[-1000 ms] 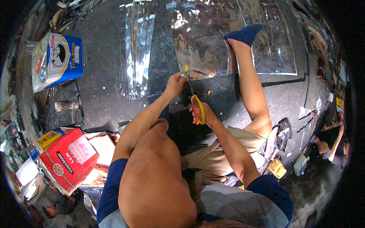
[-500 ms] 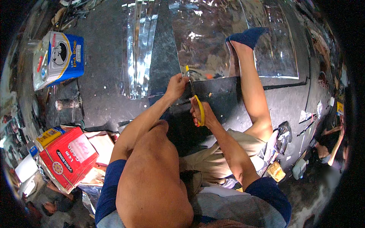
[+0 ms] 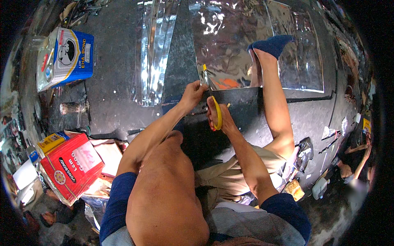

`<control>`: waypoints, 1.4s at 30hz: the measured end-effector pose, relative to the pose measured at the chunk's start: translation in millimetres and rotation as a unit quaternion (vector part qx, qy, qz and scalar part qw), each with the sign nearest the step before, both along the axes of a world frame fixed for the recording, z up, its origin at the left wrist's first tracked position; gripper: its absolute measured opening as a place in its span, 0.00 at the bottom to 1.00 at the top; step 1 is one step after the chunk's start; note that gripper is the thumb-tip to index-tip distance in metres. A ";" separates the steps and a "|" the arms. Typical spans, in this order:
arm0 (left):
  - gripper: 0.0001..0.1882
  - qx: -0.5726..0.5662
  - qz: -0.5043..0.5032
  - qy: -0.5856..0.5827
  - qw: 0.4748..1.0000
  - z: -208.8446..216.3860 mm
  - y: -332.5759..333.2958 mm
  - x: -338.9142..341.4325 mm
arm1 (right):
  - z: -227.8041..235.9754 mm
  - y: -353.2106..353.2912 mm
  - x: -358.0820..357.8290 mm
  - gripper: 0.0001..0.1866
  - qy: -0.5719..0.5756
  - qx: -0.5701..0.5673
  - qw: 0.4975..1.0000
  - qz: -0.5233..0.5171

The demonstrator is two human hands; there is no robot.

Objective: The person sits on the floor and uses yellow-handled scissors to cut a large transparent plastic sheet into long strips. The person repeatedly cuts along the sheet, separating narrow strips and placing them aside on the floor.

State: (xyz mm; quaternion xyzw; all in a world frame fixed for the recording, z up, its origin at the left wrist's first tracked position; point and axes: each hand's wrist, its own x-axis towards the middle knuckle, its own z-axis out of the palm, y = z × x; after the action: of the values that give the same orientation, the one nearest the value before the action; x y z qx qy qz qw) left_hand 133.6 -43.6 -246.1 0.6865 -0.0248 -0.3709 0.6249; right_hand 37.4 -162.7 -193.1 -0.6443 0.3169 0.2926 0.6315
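Observation:
My right hand grips yellow-handled scissors whose blades point away from me into the near left corner of a shiny silver sheet lying on the dark floor. My left hand pinches the sheet's edge just left of the blades. My foot in a blue sock rests on the sheet, holding it down. A dark sheet lies under the silver one at its near edge.
Several cut silver strips lie to the left of the sheet. A blue and white tin can stands at the far left. A red tin can sits near my left knee, beside scraps and a small jar.
Both hands and the scissors have stayed at the sheet's corner, edging slightly forward along the cut. My foot stays on the sheet.

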 end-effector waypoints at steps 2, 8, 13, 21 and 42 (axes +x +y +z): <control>0.14 -0.036 0.001 0.037 0.999 11.1 1.7 1.5 | -6.2 -4.0 12.0 0.43 0.002 -0.024 1.000 0.011; 0.14 -0.029 0.002 0.007 1.000 47.5 -1.7 7.6 | -19.4 -17.5 72.4 0.43 -0.099 -0.110 0.985 0.085; 0.14 -0.029 -0.019 0.016 0.999 58.2 2.4 10.7 | -26.8 -27.0 127.8 0.41 -0.162 -0.192 0.960 0.122; 0.10 -0.067 0.046 0.075 0.994 80.0 -3.4 7.4 | -43.0 -52.8 206.3 0.50 -0.100 -0.136 0.984 0.057; 0.11 -0.037 0.022 0.061 0.997 126.8 27.5 10.1 | -43.1 -70.6 384.3 0.53 -0.162 -0.149 0.975 0.035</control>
State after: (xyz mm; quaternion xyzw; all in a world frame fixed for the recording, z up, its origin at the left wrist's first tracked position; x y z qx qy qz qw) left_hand 143.6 -16.1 -119.3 0.6393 0.0148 -0.3972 0.6582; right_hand 421.7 -233.2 -236.2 -0.7804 0.2277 0.1554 0.5612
